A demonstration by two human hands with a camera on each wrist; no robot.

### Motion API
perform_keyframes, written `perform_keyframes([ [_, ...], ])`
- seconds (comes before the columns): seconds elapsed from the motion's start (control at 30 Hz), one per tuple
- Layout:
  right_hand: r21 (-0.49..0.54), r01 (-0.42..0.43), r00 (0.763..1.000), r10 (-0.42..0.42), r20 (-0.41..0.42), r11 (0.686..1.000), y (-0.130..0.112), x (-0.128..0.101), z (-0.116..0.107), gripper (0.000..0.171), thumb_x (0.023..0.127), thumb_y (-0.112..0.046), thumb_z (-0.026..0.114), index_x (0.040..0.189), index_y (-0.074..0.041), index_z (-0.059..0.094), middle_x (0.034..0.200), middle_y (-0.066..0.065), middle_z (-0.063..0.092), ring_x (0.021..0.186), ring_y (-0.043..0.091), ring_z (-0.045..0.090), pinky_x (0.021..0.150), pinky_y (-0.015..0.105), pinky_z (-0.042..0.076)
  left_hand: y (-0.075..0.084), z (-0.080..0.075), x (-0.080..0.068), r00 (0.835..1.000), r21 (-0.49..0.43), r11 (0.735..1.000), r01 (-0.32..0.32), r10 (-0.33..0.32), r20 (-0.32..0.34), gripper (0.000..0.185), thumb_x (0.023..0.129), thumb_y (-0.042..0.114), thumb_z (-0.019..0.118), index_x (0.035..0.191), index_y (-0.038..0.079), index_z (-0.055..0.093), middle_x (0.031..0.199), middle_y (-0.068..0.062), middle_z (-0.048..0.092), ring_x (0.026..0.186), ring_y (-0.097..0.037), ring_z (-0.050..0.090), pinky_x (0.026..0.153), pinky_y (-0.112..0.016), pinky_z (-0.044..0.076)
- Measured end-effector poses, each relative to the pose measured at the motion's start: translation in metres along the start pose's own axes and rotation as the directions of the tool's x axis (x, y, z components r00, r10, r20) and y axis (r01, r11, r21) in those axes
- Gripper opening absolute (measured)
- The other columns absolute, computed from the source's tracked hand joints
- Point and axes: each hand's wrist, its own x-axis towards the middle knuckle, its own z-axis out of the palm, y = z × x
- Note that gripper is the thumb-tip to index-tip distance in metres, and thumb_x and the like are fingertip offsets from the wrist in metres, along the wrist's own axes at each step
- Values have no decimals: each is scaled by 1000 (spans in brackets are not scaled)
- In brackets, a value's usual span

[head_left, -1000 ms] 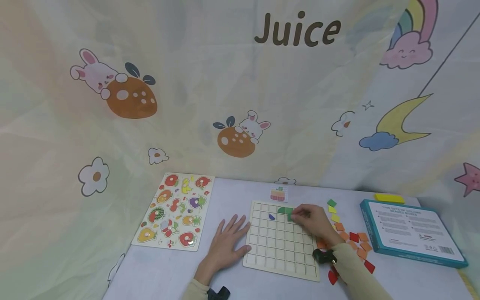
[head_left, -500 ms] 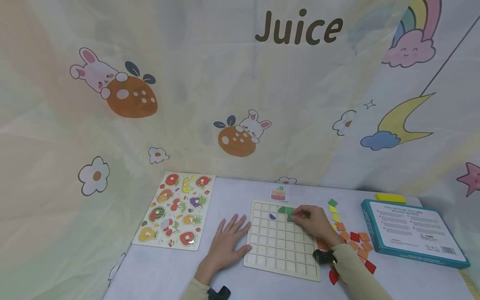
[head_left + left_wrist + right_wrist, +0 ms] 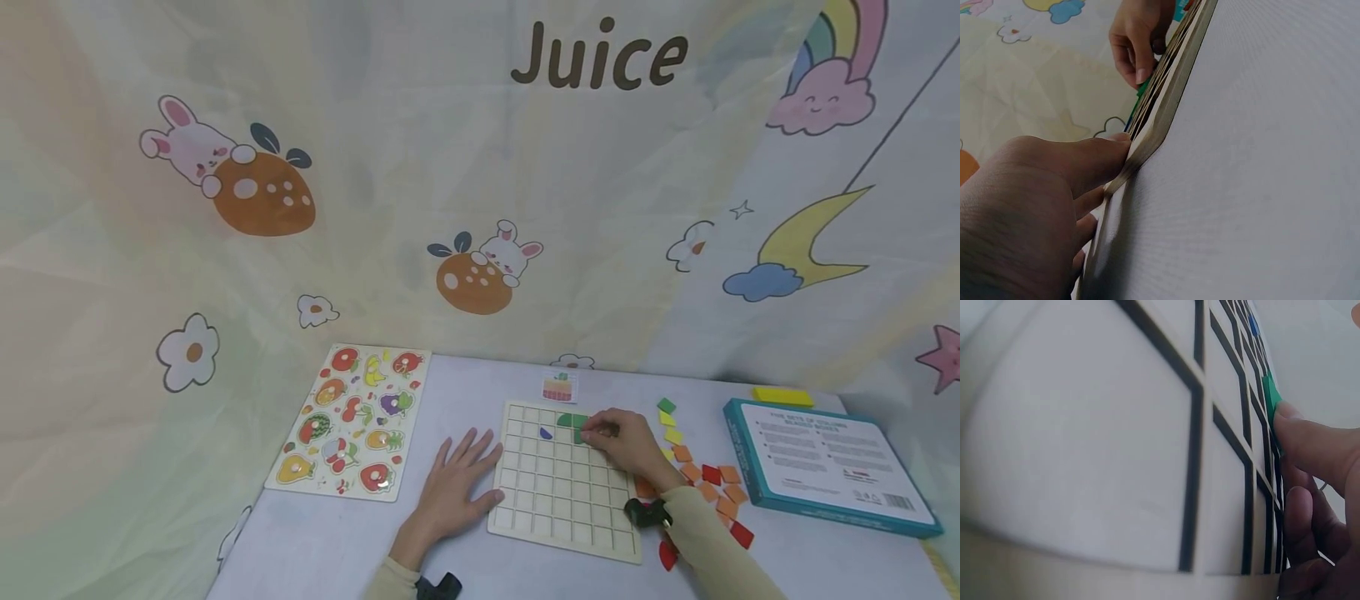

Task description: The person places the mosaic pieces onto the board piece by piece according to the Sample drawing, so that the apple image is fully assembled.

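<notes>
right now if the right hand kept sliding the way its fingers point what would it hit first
The right hand points left across the grid board, fingertips on a green tile. Straight on, it would likely first meet the small purple piece two cells over, though exact alignment is hard to judge.

Very close view across a pale grid board (image 3: 1085,444) with dark lines. At right, a fingertip (image 3: 1310,447) of the right hand (image 3: 1319,506) presses a green tile (image 3: 1270,395) against the board.
</notes>
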Motion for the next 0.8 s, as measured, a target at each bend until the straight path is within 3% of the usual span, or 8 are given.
perform_keyframes([
  [0.2, -18, 15, 999, -15, -29, 1000, 0, -2, 1, 11, 90, -18, 86, 99, -14, 82, 94, 0, 76, 79, 12, 61, 70, 23, 49, 1, 0, 0, 1000, -10, 1000, 14, -14, 16, 69, 99, 58, 60, 158, 25, 52, 173, 2, 37, 164, -30, 26, 132, -65, 14],
  [0.47, -53, -46, 999, 44, -32, 998, -3, 0, 3, 10, 90, -20, 86, 98, -14, 82, 94, 0, 75, 79, 14, 58, 68, 24, 47, 1, 0, -1, 1000, 0, 1000, -5, 5, -5, 69, 98, 56, 63, 158, 23, 53, 172, -1, 39, 162, -33, 30, 130, -67, 18],
  [0.8, -74, -57, 998, 56, -19, 996, -7, 2, 2, 10, 91, -23, 86, 97, -17, 82, 97, 0, 76, 80, 14, 57, 71, 27, 46, 2, -3, -1, 1000, -2, 1000, 7, -7, 10, 69, 98, 56, 63, 158, 24, 52, 173, 1, 37, 163, -32, 28, 131, -66, 16],
])
